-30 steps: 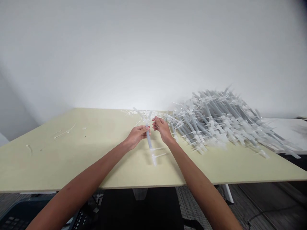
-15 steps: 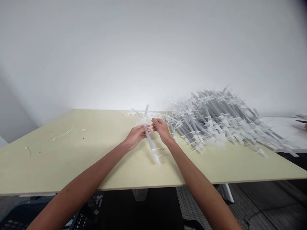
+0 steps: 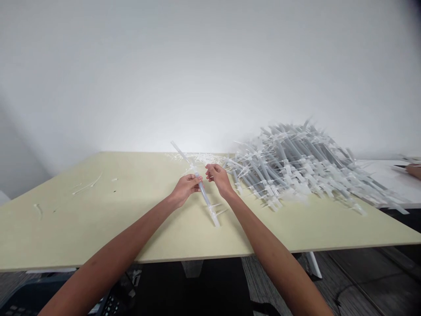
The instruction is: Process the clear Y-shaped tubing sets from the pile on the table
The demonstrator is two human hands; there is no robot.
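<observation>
A translucent grey tube assembly (image 3: 205, 196) with white fittings and thin ties slants across the middle of the yellowish table (image 3: 131, 237). My left hand (image 3: 186, 188) grips it near its upper fitting, thumb on top. From that fitting a thinner clear tube (image 3: 179, 150) points up and left. Close by on the right is my right hand (image 3: 218, 177), its fingers curled and thumb near the fingertips; whether something small is between them cannot be made out. The lower end of the assembly carries ties that stick out to the right.
A large pile of similar tube assemblies (image 3: 296, 162) covers the table's right side. Small white ties (image 3: 207, 158) lie scattered at the back edge, and loose ties (image 3: 87, 188) on the left. Another person's hand (image 3: 413, 170) shows at the far right.
The upper part of the assembly has turned, and one tube that pointed upward no longer shows separately. My right hand has shifted slightly left. The other person's hand has come further into view.
</observation>
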